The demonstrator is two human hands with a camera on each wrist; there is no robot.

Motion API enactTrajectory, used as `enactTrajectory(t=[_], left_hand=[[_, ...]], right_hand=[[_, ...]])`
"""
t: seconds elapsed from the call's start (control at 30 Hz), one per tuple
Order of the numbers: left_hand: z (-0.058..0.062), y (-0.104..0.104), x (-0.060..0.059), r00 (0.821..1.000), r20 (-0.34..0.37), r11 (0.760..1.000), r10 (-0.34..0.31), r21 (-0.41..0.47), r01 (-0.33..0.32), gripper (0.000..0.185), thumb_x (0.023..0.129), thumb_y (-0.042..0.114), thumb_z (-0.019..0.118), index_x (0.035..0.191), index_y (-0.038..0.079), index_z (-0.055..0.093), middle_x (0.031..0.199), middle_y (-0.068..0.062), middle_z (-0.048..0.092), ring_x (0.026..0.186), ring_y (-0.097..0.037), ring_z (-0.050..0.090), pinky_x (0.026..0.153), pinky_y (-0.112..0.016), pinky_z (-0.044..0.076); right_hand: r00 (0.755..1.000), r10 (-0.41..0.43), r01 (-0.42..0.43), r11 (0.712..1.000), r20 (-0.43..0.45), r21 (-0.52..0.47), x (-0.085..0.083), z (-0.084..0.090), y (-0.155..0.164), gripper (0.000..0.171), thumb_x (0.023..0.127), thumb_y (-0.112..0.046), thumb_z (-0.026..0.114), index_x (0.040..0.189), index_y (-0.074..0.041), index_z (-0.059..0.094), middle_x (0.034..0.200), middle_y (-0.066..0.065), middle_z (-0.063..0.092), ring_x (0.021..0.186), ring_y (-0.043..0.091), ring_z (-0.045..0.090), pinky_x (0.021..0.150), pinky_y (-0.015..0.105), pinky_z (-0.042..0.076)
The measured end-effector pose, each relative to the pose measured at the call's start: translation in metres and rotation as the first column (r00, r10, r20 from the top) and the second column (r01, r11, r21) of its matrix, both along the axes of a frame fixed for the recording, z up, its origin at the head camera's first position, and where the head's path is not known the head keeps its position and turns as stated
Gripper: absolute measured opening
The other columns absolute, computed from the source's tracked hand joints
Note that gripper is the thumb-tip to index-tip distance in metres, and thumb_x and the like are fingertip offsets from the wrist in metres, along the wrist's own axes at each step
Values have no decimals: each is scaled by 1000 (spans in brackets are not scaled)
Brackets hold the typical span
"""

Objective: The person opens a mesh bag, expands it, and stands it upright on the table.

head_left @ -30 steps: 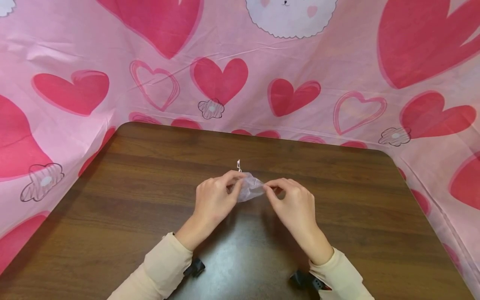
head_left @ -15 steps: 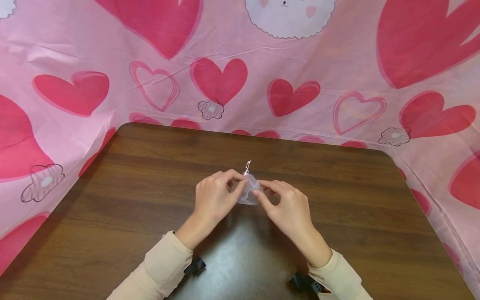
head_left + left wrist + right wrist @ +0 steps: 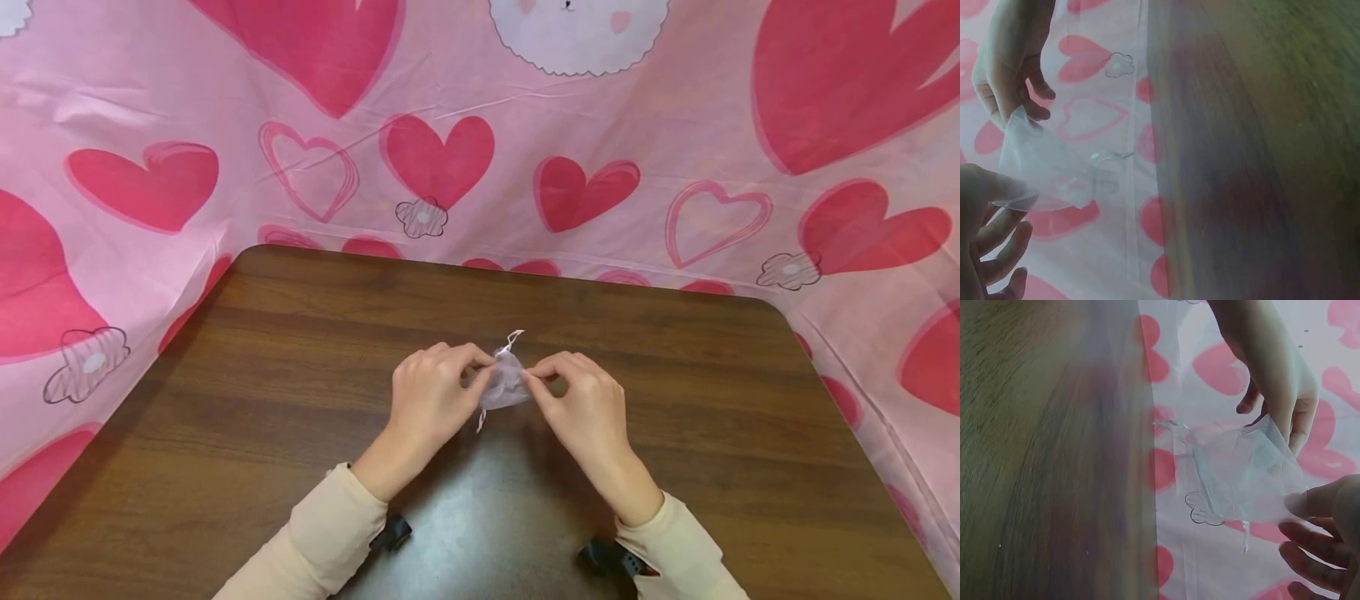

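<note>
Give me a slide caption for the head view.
Both hands pinch a small sheer white mesh pouch above the dark wooden table.

Held above the middle of the worktop (image 3: pixel 300 400): a small pouch (image 3: pixel 506 385), pinched between left hand (image 3: pixel 427 404) on its left and right hand (image 3: pixel 588 412) on its right. Draped behind and to both sides of the worktop: a printed cloth (image 3: pixel 525 150).

Left hand (image 3: pixel 429 398) and right hand (image 3: pixel 587 406) face each other, fingertips pinched in a grip.
</note>
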State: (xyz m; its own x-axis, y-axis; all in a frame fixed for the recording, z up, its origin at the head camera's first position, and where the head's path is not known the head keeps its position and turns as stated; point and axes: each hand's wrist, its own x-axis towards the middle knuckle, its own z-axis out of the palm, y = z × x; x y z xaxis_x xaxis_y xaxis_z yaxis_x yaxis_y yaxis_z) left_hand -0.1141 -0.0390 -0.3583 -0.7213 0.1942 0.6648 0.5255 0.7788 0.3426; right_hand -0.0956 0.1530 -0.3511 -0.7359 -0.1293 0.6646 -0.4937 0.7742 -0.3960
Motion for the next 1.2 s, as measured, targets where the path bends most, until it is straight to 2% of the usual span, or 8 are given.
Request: enactTrajectory(t=[0.13, 0.27, 0.5, 0.63, 0.77, 1.0, 1.2], left_hand=[[-2, 1, -1, 999, -32, 999, 9, -38, -10, 8, 80, 18, 80, 83, 24, 76, 68, 10, 67, 60, -12, 58, 53, -30, 42], [-3, 1, -1, 999, -37, 998, 8, -57, -10, 11, 80, 15, 79, 85, 23, 75, 77, 10, 72, 67, -13, 62, 55, -30, 44], [0, 5, 2, 999, -9, 995, -53, -83, 52, 24, 79, 31, 83, 99, 23, 74, 88, 9, 68, 76, -12, 62, 58, -31, 49], [0, 7, 2, 999, -11, 996, -44, -71, 44, 15, 79, 31, 83, 89, 24, 76, 81, 11, 67, 73, -11, 61, 57, -30, 48], [-1, 6, 1, 1000, -2, 999, -14, -38, 13, 6, 79, 27, 83, 81, 26, 77, 76, 14, 68, 68, -8, 59, 54, -28, 46], [-1, 4, 0, 1000, -2, 1000, 0, -30, 0, 4, 80, 26, 83, 83, 25, 80, 68, 10, 69, 61, -9, 57, 52, -29, 42], [-1, 5, 2, 1000, -9, 996, 16, -86, -17, 7, 80, 24, 81, 87, 26, 81, 53, 8, 60, 49, -10, 52, 56, -29, 42]], right_hand=[[999, -12, 13, 1000, -34, 8, -2, -2, 1, 17, 72, -8, 87, 77, -14, 73, 74, -3, 70, 70, 21, 68, 56, 38, 49], [998, -29, 30, 999, -53, 13, -3, -4, 2, 18, 71, -6, 87, 77, -14, 72, 74, -3, 70, 69, 21, 67, 54, 38, 48], [1000, 0, 0, 1000, -25, 27, -1, -5, -1, 16, 74, -7, 86, 81, -14, 74, 76, -2, 70, 74, 19, 66, 59, 38, 51], [1000, 29, -28, 999, -7, 41, 1, -3, -2, 10, 79, -12, 82, 85, -14, 75, 80, -3, 71, 78, 17, 65, 62, 38, 52], [999, 30, -31, 997, 18, 69, 3, -1, -3, 12, 80, -15, 83, 90, -14, 76, 85, -4, 72, 81, 17, 65, 64, 38, 52], [996, -12, 5, 997, 83, 80, 6, 0, 0, 13, 77, -11, 86, 86, -15, 78, 81, -3, 72, 76, 18, 67, 62, 37, 52], [997, -22, 16, 997, 72, 81, 4, -1, 3, 12, 75, -11, 87, 81, -13, 77, 76, -1, 71, 76, 20, 66, 60, 39, 51]])
